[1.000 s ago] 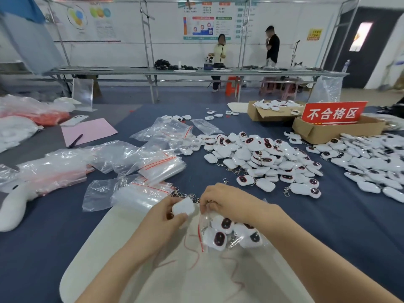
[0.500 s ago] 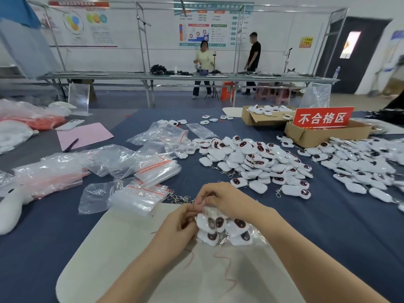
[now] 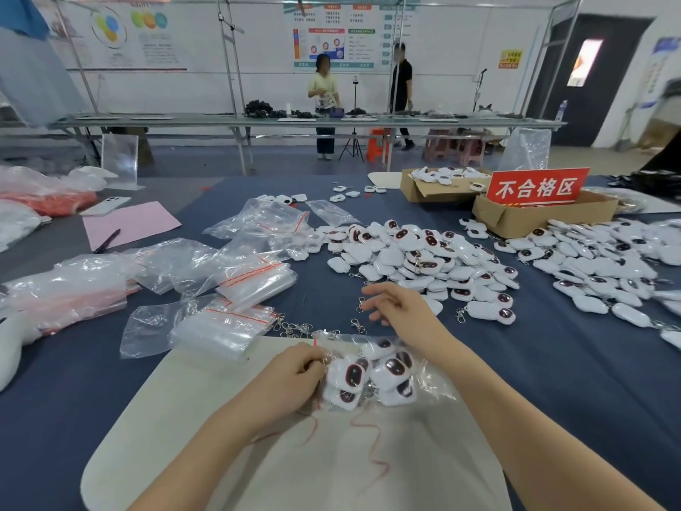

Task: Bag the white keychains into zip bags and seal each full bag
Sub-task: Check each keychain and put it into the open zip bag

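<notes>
Head view: left grip (image 3: 291, 378) pinches zip bag (image 3: 372, 376) edge; right grip (image 3: 398, 307) slack, empty.

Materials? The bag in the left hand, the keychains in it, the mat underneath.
Bag: thin clear plastic film, glossy; see-through, crinkled, red zip line.
Keychains: likely moulded white plastic shells, smooth sheen, dark glossy oval insets.
Mat: matte off-white sheet, maybe rubber or plastic; cannot tell.

Factory packing floor. Evidence: bulk heaps of white keychains (image 3: 416, 260) and stacked zip bags (image 3: 254, 282) on the desk (image 3: 552, 363); red reject-area sign (image 3: 536, 188) standing in a carton (image 3: 552, 217); wall process charts (image 3: 331, 35); long steel-framed second desk (image 3: 166, 121) behind.
</notes>
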